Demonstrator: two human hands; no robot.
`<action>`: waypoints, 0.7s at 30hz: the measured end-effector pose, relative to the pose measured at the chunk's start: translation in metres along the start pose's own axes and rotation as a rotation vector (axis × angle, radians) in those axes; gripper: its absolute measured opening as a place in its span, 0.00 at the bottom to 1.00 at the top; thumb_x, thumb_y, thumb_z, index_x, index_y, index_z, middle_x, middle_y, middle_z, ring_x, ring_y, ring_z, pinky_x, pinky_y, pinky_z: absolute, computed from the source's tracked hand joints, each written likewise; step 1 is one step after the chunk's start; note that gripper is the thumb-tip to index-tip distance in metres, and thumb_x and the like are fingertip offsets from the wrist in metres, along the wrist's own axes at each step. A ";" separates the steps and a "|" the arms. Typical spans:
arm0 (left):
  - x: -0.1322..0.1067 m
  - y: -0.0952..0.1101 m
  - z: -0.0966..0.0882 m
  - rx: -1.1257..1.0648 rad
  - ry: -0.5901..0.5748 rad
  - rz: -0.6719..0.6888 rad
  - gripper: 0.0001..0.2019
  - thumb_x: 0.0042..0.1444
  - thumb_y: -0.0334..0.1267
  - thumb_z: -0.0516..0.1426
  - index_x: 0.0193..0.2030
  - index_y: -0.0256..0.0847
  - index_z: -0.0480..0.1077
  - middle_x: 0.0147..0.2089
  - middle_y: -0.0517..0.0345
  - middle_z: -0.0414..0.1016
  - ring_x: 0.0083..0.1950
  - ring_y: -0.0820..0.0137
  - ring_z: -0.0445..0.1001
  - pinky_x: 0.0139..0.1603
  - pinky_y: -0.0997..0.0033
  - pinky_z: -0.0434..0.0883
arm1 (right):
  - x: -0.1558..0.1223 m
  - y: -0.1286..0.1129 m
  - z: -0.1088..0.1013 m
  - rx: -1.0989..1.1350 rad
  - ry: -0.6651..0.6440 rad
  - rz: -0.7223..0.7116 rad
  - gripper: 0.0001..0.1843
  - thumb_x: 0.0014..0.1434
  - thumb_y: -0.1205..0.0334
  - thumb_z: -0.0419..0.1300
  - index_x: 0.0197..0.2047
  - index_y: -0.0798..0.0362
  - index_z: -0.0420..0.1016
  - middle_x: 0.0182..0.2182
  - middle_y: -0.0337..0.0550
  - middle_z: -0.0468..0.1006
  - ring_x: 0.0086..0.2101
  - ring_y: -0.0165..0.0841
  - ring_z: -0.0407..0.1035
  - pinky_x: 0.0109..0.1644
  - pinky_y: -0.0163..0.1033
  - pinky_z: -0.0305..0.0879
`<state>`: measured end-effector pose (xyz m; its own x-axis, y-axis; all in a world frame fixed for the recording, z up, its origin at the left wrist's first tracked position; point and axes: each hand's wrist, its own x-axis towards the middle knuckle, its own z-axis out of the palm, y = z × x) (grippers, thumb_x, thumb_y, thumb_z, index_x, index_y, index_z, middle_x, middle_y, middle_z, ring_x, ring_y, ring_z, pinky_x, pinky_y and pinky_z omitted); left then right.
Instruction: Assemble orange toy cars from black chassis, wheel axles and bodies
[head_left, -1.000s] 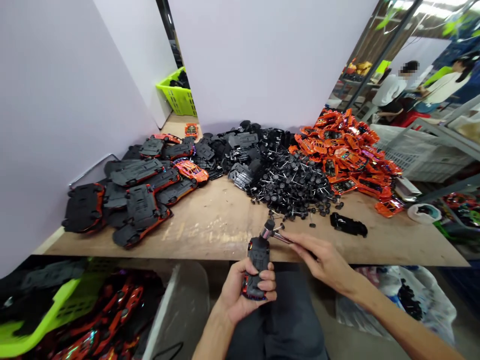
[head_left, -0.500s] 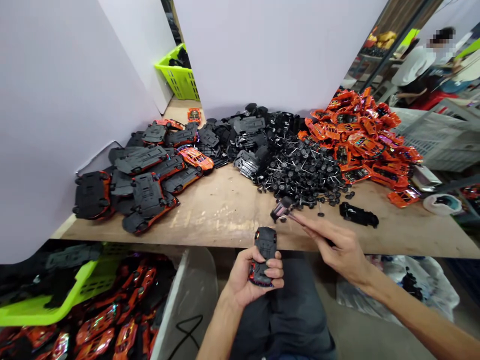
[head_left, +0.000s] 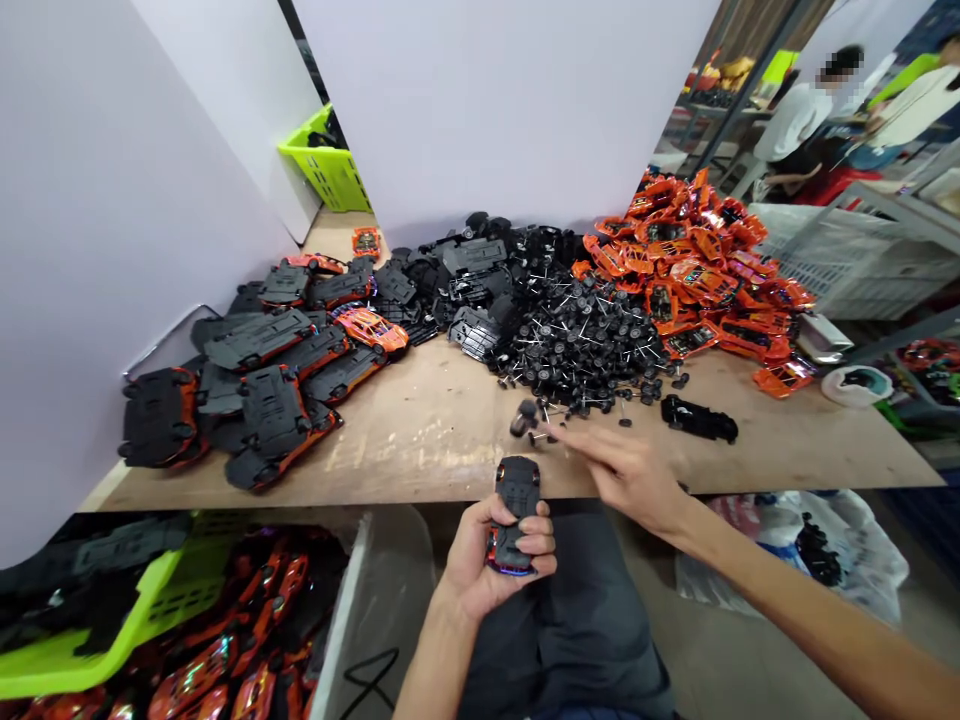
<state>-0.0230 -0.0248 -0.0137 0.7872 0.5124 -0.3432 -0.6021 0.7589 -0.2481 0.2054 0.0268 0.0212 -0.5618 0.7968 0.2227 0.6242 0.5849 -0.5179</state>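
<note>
**Your right hand (head_left: 626,470) came down and opened beside the wheels**

Since the last view, your right hand had dropped lower over the bench and straightened out. Far left, a lime-green crate (head_left: 97,640) of red toy cars sat below the plywood workbench (head_left: 420,450), and a spread of upturned cars (head_left: 274,410) lay on the bench, black undersides up. A single orange car (head_left: 371,330) sat wheels-down at that pile's right edge.

Your left hand (head_left: 495,560) was curled closed around a toy car (head_left: 517,490), fingers wrapped over its side and pressing it into your palm. The car was belly-up just off the bench's near edge, its long axis running nearly straight away from you.

Beyond it, black chassis (head_left: 472,255) were heaped against the wall, next to a dense mound of wheels on axles (head_left: 577,345). Your right fingers (head_left: 577,438) lay loosely together, pinching nothing that showed, their tips just beside a loose wheel-and-axle piece (head_left: 525,418) on the bench. Right of your hand lay one black chassis (head_left: 697,418), and orange car shells (head_left: 697,270) were piled behind it.
</note>
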 end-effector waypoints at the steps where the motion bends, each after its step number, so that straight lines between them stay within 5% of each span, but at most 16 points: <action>1: 0.000 0.000 0.000 0.002 0.001 0.001 0.16 0.45 0.29 0.57 0.43 0.28 0.68 0.31 0.62 0.59 0.27 0.76 0.64 0.34 0.71 0.64 | -0.006 0.003 -0.002 -0.012 0.016 -0.004 0.36 0.67 0.77 0.51 0.73 0.40 0.65 0.53 0.43 0.83 0.46 0.36 0.80 0.50 0.41 0.80; 6: 0.003 0.000 0.000 0.020 0.004 0.026 0.16 0.45 0.29 0.58 0.43 0.27 0.69 0.31 0.63 0.60 0.27 0.76 0.64 0.33 0.71 0.65 | -0.028 0.015 -0.021 -0.104 -0.054 -0.057 0.37 0.67 0.77 0.51 0.74 0.40 0.63 0.58 0.44 0.81 0.51 0.37 0.80 0.54 0.42 0.79; 10: -0.001 -0.010 -0.003 0.135 0.025 0.131 0.14 0.46 0.30 0.60 0.41 0.27 0.72 0.30 0.60 0.64 0.28 0.76 0.66 0.33 0.72 0.66 | -0.009 0.020 -0.018 -0.042 -0.045 -0.046 0.31 0.72 0.72 0.50 0.73 0.41 0.64 0.58 0.44 0.81 0.53 0.38 0.78 0.56 0.45 0.76; 14: -0.024 -0.026 -0.008 0.489 0.198 0.337 0.15 0.48 0.32 0.65 0.44 0.30 0.77 0.42 0.45 0.78 0.41 0.63 0.77 0.45 0.63 0.74 | 0.022 0.026 0.008 -0.029 -0.069 -0.090 0.21 0.74 0.65 0.53 0.66 0.48 0.73 0.49 0.48 0.84 0.46 0.39 0.78 0.50 0.44 0.75; 17: -0.037 -0.026 -0.004 0.690 0.376 0.529 0.19 0.51 0.38 0.70 0.50 0.36 0.79 0.45 0.48 0.81 0.40 0.63 0.79 0.43 0.63 0.76 | 0.032 0.030 0.018 -0.103 -0.030 -0.117 0.18 0.74 0.65 0.54 0.61 0.49 0.78 0.50 0.52 0.81 0.48 0.41 0.75 0.51 0.47 0.73; 21: -0.026 -0.011 0.011 0.734 0.407 0.889 0.24 0.43 0.38 0.76 0.49 0.39 0.80 0.45 0.53 0.83 0.46 0.62 0.81 0.52 0.64 0.76 | 0.025 0.022 0.014 -0.050 0.145 -0.030 0.17 0.74 0.65 0.53 0.59 0.47 0.79 0.52 0.53 0.78 0.51 0.44 0.73 0.57 0.53 0.70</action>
<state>-0.0354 -0.0415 0.0081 -0.0391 0.9050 -0.4235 -0.5869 0.3222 0.7428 0.1976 0.0574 0.0040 -0.4985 0.7902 0.3564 0.6367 0.6128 -0.4681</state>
